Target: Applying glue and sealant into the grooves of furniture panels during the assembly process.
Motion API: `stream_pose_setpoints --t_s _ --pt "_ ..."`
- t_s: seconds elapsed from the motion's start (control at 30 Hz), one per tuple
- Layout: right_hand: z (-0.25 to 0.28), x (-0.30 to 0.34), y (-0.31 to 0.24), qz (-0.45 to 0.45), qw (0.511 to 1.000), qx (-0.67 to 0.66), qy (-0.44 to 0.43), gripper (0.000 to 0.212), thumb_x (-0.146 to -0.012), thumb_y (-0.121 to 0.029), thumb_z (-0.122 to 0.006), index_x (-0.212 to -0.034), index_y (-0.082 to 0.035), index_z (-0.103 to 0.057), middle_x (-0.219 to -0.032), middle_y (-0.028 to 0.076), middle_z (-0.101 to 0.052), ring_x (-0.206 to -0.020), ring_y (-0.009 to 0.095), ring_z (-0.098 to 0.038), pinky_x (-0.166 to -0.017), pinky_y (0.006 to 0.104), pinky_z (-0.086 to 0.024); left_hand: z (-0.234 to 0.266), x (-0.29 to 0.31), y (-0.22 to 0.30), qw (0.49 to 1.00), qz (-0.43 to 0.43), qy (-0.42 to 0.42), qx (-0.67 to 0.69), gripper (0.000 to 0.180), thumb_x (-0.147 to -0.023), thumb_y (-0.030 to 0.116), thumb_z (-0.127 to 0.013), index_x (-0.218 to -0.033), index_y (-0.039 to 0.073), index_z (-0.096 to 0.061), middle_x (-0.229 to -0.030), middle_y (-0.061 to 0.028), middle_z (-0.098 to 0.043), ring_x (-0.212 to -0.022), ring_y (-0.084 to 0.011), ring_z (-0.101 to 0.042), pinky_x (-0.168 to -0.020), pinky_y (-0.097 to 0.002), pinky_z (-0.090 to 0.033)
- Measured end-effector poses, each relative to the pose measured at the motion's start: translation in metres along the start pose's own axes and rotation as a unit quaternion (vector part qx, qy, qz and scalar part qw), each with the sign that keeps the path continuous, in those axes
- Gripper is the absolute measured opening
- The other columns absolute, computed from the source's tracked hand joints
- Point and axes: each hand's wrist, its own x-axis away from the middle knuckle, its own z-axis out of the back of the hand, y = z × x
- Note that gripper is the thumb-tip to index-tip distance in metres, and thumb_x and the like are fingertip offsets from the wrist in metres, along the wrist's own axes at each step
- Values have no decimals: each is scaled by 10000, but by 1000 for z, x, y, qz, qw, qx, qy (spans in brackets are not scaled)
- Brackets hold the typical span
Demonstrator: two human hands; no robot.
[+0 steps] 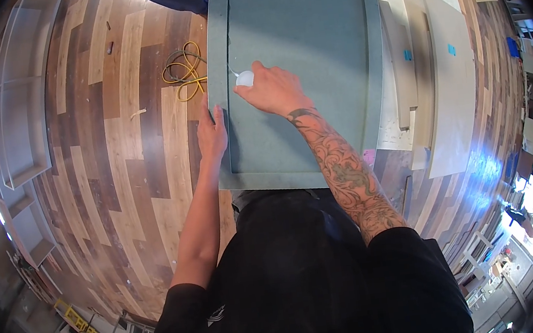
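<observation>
Findings: The right hand (274, 87) is closed around a white nozzle-tipped container (245, 79), with its thin tip pointing left at the inner step of the grey-green frame-and-recess panel (330, 60). The left hand (212, 136) is at the panel's left edge, fingers toward the outer side and thumb nearer the face; the view there is poor, so I cannot tell how firmly it is closed, or whether it grips the edge or merely rests against it.

Handling, in my judgement: the tip should be kept at one steady angle to the corner where the border (219, 73) drops into the recess, with slow, even travel and light, constant pressure. The left hand would serve best as a brace, clear of the tip's line. The right forearm (341, 158) should be carried above the face rather than dragged across it.

Position: the container sits within the right hand's grasp, projecting from its left side. The panel lies below that hand, most of its recessed face extending to the right. The left hand is nearer the person than the container. A yellow cord (191, 78) lies on the plank floor (145, 137), just left of the panel.
</observation>
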Motion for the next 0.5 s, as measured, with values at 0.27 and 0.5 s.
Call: stream_pose_setpoints --t_s 0.27,0.5 --pt "-2 5 1 0 1000 -2 -1 584 -912 -533 -652 -1183 -17 -623 -1062 214 -736 -1051 398 -695 -904 517 -529 0 1 0 1000 -10 4 2 566 -1088 452 -421 -1588 194 -359 -1381 -220 -631 -1224 -443 -620 -1018 -497 -486" --pt "-5 6 1 2 1000 -3 -8 573 -911 -525 -656 -1181 -21 -624 -1063 208 -738 -1051 396 -694 -900 518 -526 1 0 -1 1000 -7 -1 -2 561 -1091 454 -414 -1588 199 -358 -1384 -219 -629 -1230 -446 -615 -1023 -496 -483"
